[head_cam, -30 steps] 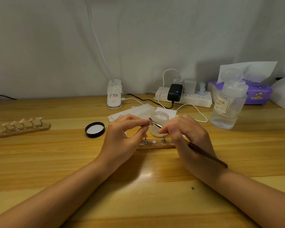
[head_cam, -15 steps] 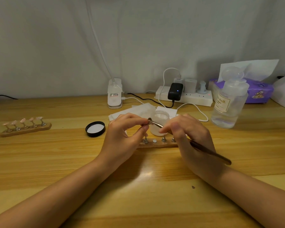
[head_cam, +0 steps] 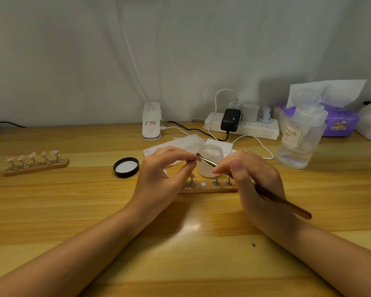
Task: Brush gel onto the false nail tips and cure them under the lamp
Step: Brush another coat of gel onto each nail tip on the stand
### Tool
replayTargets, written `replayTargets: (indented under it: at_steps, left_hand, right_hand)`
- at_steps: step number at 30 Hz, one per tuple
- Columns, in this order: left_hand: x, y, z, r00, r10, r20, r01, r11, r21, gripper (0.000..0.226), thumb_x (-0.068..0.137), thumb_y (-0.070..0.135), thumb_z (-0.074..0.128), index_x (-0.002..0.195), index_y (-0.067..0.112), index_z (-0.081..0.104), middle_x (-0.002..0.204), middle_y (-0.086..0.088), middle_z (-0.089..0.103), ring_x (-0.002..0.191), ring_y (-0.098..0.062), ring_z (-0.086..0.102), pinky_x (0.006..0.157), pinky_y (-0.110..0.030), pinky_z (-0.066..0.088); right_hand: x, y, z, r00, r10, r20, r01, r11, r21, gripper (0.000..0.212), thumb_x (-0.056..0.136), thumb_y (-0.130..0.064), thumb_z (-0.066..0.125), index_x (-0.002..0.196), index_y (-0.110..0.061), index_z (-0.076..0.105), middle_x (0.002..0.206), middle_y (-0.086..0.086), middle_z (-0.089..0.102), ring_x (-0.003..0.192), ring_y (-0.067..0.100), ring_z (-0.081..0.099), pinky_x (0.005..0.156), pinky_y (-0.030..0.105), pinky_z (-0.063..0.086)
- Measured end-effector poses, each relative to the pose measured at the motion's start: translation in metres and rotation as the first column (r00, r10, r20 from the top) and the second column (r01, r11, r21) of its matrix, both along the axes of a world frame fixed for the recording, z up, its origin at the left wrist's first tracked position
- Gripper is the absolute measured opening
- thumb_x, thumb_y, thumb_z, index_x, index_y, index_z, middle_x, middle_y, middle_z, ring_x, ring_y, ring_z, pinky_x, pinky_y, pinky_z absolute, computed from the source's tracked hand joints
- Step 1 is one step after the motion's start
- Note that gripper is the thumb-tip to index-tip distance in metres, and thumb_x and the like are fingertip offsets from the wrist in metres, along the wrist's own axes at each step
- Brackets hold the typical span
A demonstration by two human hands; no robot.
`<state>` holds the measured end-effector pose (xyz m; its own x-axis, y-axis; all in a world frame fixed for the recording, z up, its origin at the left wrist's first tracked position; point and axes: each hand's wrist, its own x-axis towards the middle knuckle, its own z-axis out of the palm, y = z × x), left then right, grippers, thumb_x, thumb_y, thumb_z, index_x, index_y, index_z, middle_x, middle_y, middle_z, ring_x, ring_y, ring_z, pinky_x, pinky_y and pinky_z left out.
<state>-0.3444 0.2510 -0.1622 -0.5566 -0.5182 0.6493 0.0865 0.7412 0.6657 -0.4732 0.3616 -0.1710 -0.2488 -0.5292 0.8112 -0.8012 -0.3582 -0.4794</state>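
1. Centrally in the head view, the left hand (head_cam: 161, 174) pinches a single nail tip (head_cam: 198, 157) on its small stand between thumb and forefinger, lifted above the wooden table (head_cam: 73, 211).
2. The right hand (head_cam: 251, 179) grips a brush (head_cam: 266, 192) with curled fingers; its brown handle slants back over the wrist toward the lower right, and its metal ferrule points up and left so the bristle end touches the held nail tip.
3. Just behind the two hands stands an open frosted gel jar (head_cam: 210, 161), resting on white wipes (head_cam: 180, 144); its black lid (head_cam: 126, 167) lies upturned to the left, apart from the jar.
4. Below the hands lies a wooden holder strip (head_cam: 208, 188) with metal stands upright on it and one bare round magnet spot among them; its left end is hidden by the left hand.
5. Far left on the table sits a second holder strip (head_cam: 36, 167) carrying five pinkish nail tips in a row.
6. At the back edge, a white clip-on lamp (head_cam: 151, 123) stands by the wall, its thin neck rising out of view.
7. To its right is a white power strip (head_cam: 242, 127) with a black adapter and white chargers plugged in.
8. Right of that stand a clear pump bottle (head_cam: 301, 133) and, behind it, a purple tissue pack (head_cam: 341, 123).
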Motion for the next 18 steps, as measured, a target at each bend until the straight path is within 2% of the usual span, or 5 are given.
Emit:
replayTargets:
  at_steps: [4,7,11,15,18]
  left_hand:
    - [0.0013,0.0000,0.0004,1.000,-0.002,-0.017,0.002,1.000,0.028,0.017,0.078,0.004,0.067,0.092,0.015,0.069,0.089,0.007,0.068,0.086,-0.005,0.061,0.080,-0.019,0.047]
    - [0.0026,0.0002,-0.0002,1.000,0.004,-0.029,-0.003,0.999,0.041,0.015,0.077,0.005,0.068,0.089,0.015,0.070,0.088,0.005,0.068,0.087,-0.007,0.061,0.079,-0.019,0.047]
    - [0.0013,0.0004,0.0003,0.999,0.032,-0.033,-0.031,0.999,0.040,0.011,0.075,0.013,0.069,0.085,0.017,0.070,0.090,0.009,0.065,0.090,-0.001,0.058,0.077,-0.009,0.042]
    - [0.0013,0.0006,0.0005,0.999,-0.002,-0.038,0.003,0.999,0.038,0.013,0.076,0.008,0.068,0.087,0.013,0.069,0.086,0.007,0.066,0.084,0.001,0.061,0.073,-0.007,0.044]
    - [0.0014,-0.0010,-0.0001,1.000,0.007,-0.024,-0.006,0.999,0.042,0.017,0.075,0.005,0.069,0.090,0.014,0.069,0.085,0.009,0.066,0.082,-0.001,0.061,0.075,-0.011,0.045]
  right_hand:
    - [-0.0004,0.0030,-0.0010,0.991,0.016,0.131,-0.018,1.000,0.017,0.038,0.093,-0.029,0.032,0.071,-0.022,0.062,0.070,-0.011,0.061,0.072,0.008,0.059,0.070,0.042,0.048]
    - [-0.0012,0.0035,-0.0012,0.970,0.027,0.241,-0.032,0.999,0.018,0.042,0.092,-0.031,0.030,0.071,-0.017,0.063,0.070,-0.004,0.063,0.072,0.007,0.060,0.071,0.027,0.048]
    - [-0.0008,0.0023,0.0000,0.996,0.012,0.092,-0.012,1.000,-0.004,0.033,0.093,-0.028,0.031,0.076,-0.023,0.059,0.075,-0.010,0.061,0.076,0.004,0.058,0.070,0.029,0.047]
    - [-0.0005,0.0001,-0.0021,0.993,0.038,-0.109,-0.041,0.999,-0.031,0.050,0.099,-0.033,0.028,0.078,-0.009,0.066,0.079,-0.008,0.059,0.077,0.008,0.057,0.067,0.035,0.046]
    - [-0.0006,0.0008,-0.0032,0.997,0.045,-0.065,-0.046,0.999,-0.014,0.047,0.098,-0.033,0.030,0.077,-0.012,0.066,0.077,-0.009,0.060,0.076,0.005,0.058,0.069,0.033,0.046]
